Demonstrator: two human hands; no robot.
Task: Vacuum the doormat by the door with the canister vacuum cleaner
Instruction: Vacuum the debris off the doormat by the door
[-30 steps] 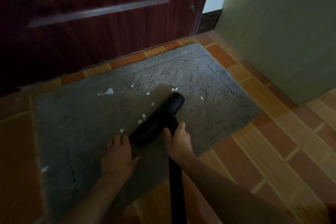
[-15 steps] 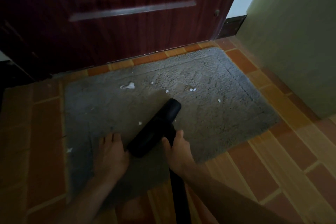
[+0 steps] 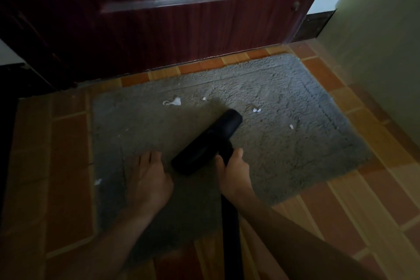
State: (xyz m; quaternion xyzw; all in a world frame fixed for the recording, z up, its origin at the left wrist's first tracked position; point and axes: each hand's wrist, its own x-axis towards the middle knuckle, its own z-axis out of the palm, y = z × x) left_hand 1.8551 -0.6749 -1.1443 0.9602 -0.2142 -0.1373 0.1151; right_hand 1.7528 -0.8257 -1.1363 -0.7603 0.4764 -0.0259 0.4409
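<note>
Right fingers (image 3: 221, 161) around black wand (image 3: 229, 223); left fingers (image 3: 150, 159) flat on doormat (image 3: 284, 134).

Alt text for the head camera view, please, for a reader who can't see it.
A right hand grips a black vacuum tube, its floor nozzle on a grey doormat before a dark red door. The left hand presses flat on the mat; white scraps remain.

Home entryway: door (image 3: 181, 18), doormat (image 3: 272, 143)

The wand (image 3: 230, 234) ran off the bottom edge, canister unseen. The right hand (image 3: 235, 175) hid its fingers (curled underneath). The door (image 3: 159, 36) was cropped above.
</note>
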